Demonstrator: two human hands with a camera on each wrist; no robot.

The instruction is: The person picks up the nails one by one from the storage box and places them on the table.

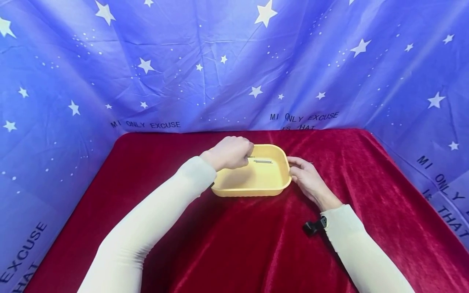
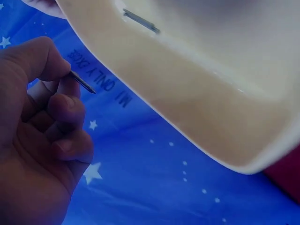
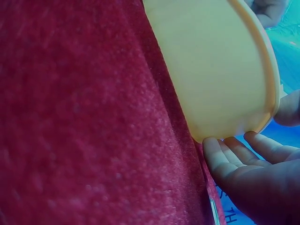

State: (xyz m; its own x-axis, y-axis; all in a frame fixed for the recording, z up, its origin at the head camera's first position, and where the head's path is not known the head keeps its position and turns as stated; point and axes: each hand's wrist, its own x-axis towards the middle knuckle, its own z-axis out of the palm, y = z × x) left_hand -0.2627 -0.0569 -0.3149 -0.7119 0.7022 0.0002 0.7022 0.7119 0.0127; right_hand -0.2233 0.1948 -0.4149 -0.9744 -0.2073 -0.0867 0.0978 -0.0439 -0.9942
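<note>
A yellow rectangular box (image 1: 253, 190) with rounded corners sits on the red cloth. Inside, thin grey metal nails (image 1: 263, 161) lie side by side near the far wall; the left wrist view shows the nails (image 2: 141, 21) too. My left hand (image 1: 231, 151) is over the box's far left part and pinches a nail (image 2: 83, 83) between thumb and forefinger, its pointed end sticking out. My right hand (image 1: 305, 177) is at the box's right end, where its fairly straight fingers (image 3: 218, 157) touch the outer wall and the thumb (image 3: 288, 110) lies by the rim.
Red velvety cloth (image 1: 234, 244) covers the table. Thin silvery pieces (image 3: 213, 212) lie on it beyond my right hand, partly cut off by the frame. A blue curtain (image 1: 205, 81) with white stars hangs behind and at both sides.
</note>
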